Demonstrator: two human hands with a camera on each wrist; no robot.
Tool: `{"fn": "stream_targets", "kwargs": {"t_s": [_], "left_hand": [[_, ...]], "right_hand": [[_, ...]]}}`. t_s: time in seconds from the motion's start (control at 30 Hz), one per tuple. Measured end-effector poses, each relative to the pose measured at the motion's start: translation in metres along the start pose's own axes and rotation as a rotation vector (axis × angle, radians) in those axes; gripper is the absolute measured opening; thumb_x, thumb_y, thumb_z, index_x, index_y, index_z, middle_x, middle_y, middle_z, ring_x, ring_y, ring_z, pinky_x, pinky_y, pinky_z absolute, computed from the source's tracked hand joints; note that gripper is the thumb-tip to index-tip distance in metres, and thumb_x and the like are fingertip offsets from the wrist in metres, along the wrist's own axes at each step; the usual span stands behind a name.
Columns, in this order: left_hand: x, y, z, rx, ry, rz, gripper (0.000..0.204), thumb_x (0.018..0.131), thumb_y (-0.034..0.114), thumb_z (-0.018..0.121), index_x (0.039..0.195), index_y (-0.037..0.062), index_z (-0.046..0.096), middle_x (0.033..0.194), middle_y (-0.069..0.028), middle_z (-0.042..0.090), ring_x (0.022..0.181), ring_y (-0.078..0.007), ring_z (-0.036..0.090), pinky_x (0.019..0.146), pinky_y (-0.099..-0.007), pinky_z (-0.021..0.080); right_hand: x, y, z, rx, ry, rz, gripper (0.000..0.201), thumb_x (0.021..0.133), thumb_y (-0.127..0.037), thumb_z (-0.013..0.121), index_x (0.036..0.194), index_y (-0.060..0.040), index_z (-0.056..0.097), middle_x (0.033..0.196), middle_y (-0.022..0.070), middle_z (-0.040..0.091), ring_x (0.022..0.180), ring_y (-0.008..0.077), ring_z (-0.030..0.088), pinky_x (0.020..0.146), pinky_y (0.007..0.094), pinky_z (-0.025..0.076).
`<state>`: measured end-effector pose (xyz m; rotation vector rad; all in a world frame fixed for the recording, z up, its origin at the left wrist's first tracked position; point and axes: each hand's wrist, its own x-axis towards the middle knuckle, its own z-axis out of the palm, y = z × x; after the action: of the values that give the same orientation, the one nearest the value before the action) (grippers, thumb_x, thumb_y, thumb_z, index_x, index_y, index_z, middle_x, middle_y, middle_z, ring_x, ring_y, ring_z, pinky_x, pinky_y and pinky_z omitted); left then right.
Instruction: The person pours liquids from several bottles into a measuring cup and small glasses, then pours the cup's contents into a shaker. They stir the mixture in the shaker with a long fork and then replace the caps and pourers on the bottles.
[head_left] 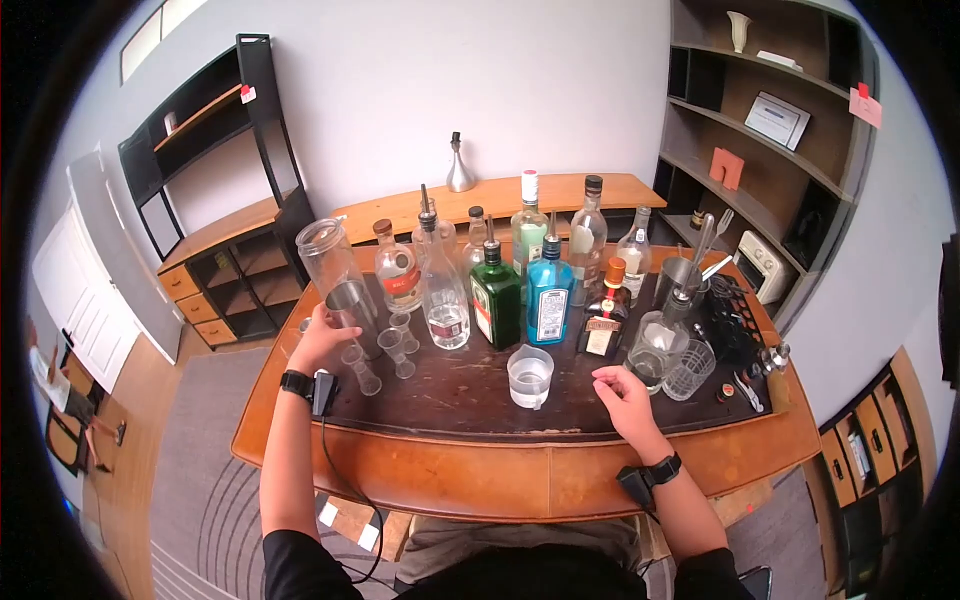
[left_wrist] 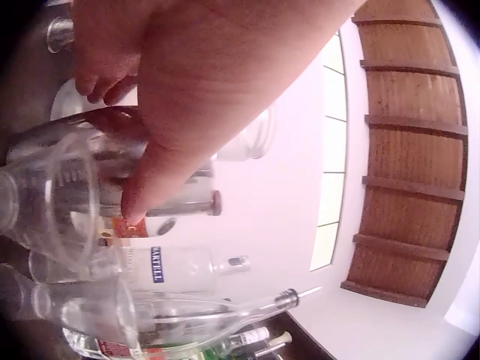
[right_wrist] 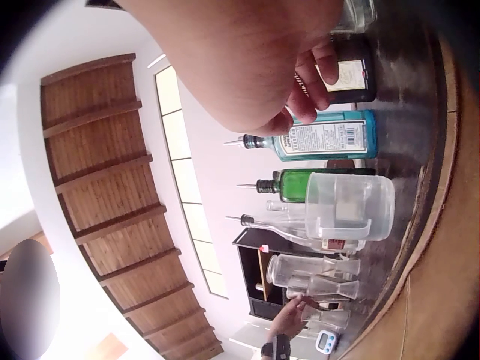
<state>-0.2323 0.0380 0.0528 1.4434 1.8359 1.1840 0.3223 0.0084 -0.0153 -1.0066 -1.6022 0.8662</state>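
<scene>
At the table's left side, my left hand (head_left: 322, 340) grips a metal shaker tin (head_left: 354, 312), thumb on one side and fingers round the other. Several clear hourglass-shaped measuring glasses (head_left: 362, 372) stand right beside it. A tall clear jar (head_left: 322, 245) rises behind the tin. My right hand (head_left: 625, 402) hovers at the right front, fingers loosely curled and holding nothing. To its left stands a clear plastic measuring jug (head_left: 530, 380) with clear liquid in it. A dark square bottle with an orange cap (head_left: 603, 325) is just beyond that hand, and a clear mixing glass (head_left: 650, 365) is to its right.
Green (head_left: 496, 305) and blue (head_left: 550, 300) bottles with pourers stand mid-table, with several clear bottles around and behind. On the right are a patterned glass (head_left: 692, 372), a metal tin with bar tools (head_left: 682, 275) and a small opener-like tool (head_left: 748, 392). Leather padding (head_left: 480, 478) edges the table.
</scene>
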Motion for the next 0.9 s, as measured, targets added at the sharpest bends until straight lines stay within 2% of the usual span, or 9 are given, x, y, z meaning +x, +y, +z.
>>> {"fn": "stream_targets", "kwargs": {"t_s": [0.07, 0.13, 0.2, 0.27, 0.4, 0.6, 0.67, 0.8, 0.9], "left_hand": [[-0.005, 0.008, -0.008, -0.088, 0.117, 0.098, 0.083, 0.074, 0.016, 0.087, 0.139, -0.003, 0.039, 0.116, -0.0131, 0.063, 0.105, -0.0218, 0.064, 0.091, -0.0343, 0.052], [-0.01, 0.026, -0.01, 0.121, 0.227, 0.093, 0.078, 0.079, 0.015, 0.084, 0.141, -0.0026, 0.04, 0.121, -0.0164, 0.062, 0.109, -0.0232, 0.064, 0.092, -0.0347, 0.052], [-0.024, 0.056, 0.007, 0.067, 0.405, 0.385, 0.064, 0.084, 0.012, 0.079, 0.137, -0.0006, 0.045, 0.122, -0.0172, 0.062, 0.11, -0.0224, 0.063, 0.093, -0.0344, 0.052], [-0.055, 0.107, 0.038, -0.116, 0.21, 0.409, 0.048, 0.09, 0.006, 0.072, 0.132, 0.0002, 0.05, 0.121, -0.0124, 0.063, 0.113, -0.0207, 0.063, 0.097, -0.0335, 0.052], [-0.056, 0.138, 0.111, -0.307, -0.142, 0.406, 0.046, 0.094, 0.01, 0.07, 0.134, -0.0021, 0.051, 0.132, -0.0145, 0.061, 0.123, -0.0228, 0.059, 0.107, -0.0355, 0.046], [0.014, 0.148, 0.217, -0.41, 0.022, 0.431, 0.054, 0.097, 0.019, 0.067, 0.141, -0.0066, 0.046, 0.141, -0.0234, 0.055, 0.13, -0.0299, 0.055, 0.112, -0.0394, 0.042], [0.036, 0.147, 0.236, -0.138, 0.168, 0.414, 0.059, 0.099, 0.026, 0.065, 0.142, -0.0087, 0.044, 0.139, -0.0263, 0.056, 0.13, -0.0334, 0.055, 0.111, -0.0392, 0.042], [0.034, 0.163, 0.247, -0.088, 0.158, 0.342, 0.04, 0.099, 0.03, 0.063, 0.124, -0.0015, 0.057, 0.123, -0.0256, 0.064, 0.116, -0.0376, 0.061, 0.097, -0.0457, 0.047], [0.039, 0.153, 0.265, -0.109, 0.325, 0.469, 0.031, 0.1, 0.027, 0.063, 0.115, 0.0003, 0.058, 0.104, -0.0211, 0.067, 0.1, -0.0357, 0.064, 0.087, -0.0452, 0.049]], "right_hand": [[0.0, 0.001, 0.001, -0.027, 0.0, -0.016, 0.016, 0.094, -0.006, 0.065, 0.109, -0.0019, 0.068, 0.097, 0.0041, 0.069, 0.089, 0.0114, 0.062, 0.076, 0.0262, 0.049], [-0.001, 0.004, 0.004, -0.051, 0.0, -0.029, 0.016, 0.094, -0.006, 0.065, 0.109, -0.0019, 0.068, 0.097, 0.0043, 0.069, 0.088, 0.0113, 0.063, 0.076, 0.0259, 0.049], [-0.002, 0.006, 0.008, -0.075, -0.027, -0.011, 0.015, 0.095, -0.007, 0.066, 0.109, -0.0024, 0.068, 0.091, 0.0043, 0.068, 0.079, 0.0103, 0.061, 0.07, 0.0256, 0.049], [-0.004, 0.005, 0.01, -0.104, -0.052, 0.02, 0.014, 0.095, -0.008, 0.066, 0.107, -0.0023, 0.068, 0.086, 0.0044, 0.067, 0.074, 0.01, 0.06, 0.067, 0.0258, 0.049], [-0.006, -0.001, 0.012, -0.177, -0.113, 0.029, 0.01, 0.095, -0.009, 0.067, 0.102, -0.0016, 0.068, 0.075, 0.0046, 0.064, 0.066, 0.0093, 0.055, 0.062, 0.027, 0.047], [-0.006, -0.003, 0.01, -0.21, -0.092, 0.02, 0.009, 0.094, -0.009, 0.067, 0.099, -0.0013, 0.068, 0.077, 0.0073, 0.066, 0.066, 0.0129, 0.059, 0.063, 0.0289, 0.049], [-0.005, -0.001, 0.009, -0.212, -0.077, 0.008, 0.009, 0.094, -0.009, 0.067, 0.099, -0.0014, 0.068, 0.078, 0.0084, 0.067, 0.067, 0.0147, 0.061, 0.063, 0.0297, 0.049], [-0.005, 0.0, 0.007, -0.208, -0.079, -0.004, 0.01, 0.094, -0.01, 0.066, 0.1, -0.0021, 0.067, 0.083, 0.0114, 0.069, 0.072, 0.0213, 0.065, 0.066, 0.0331, 0.051], [-0.005, -0.004, 0.006, -0.262, -0.084, -0.042, 0.01, 0.094, -0.011, 0.066, 0.1, -0.0022, 0.067, 0.085, 0.0128, 0.069, 0.074, 0.0247, 0.067, 0.066, 0.0348, 0.052]]}}
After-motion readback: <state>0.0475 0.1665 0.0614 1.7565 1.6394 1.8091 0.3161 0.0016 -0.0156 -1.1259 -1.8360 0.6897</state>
